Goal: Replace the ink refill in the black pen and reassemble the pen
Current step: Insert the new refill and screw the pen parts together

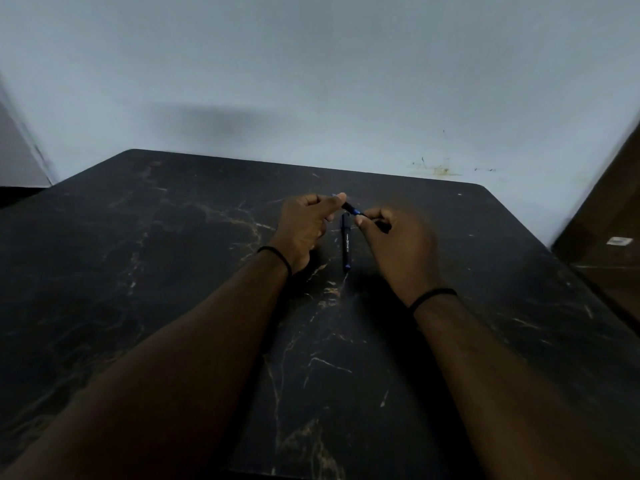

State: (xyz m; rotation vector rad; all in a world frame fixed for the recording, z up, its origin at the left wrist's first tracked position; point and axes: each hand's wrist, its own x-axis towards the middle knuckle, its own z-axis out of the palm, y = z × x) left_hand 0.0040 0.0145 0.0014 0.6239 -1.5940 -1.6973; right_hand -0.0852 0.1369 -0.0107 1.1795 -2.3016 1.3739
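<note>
Left hand (304,221) and right hand (391,233) are pinching a slim black-and-blue plastic pen section (351,208) between curled fingertips; it is looking light, slick and stiff. A second black pen barrel (346,244) is lying on the dark marble table (173,271).

Dark marble-look table (173,271) wide and bare on both flanks of the arms, so passage is free along the left and right sides and across the near edge. Centre is crowded: left hand (304,226) and right hand (398,247) held close together above the top, pinching a small pen part (351,209) between them, little gap there. Black pen (346,244) lies on the table just under and between the hands, blocking the lane between the wrists. Wall (311,81) closes off the far edge; brown panel (609,216) bounds the right.
</note>
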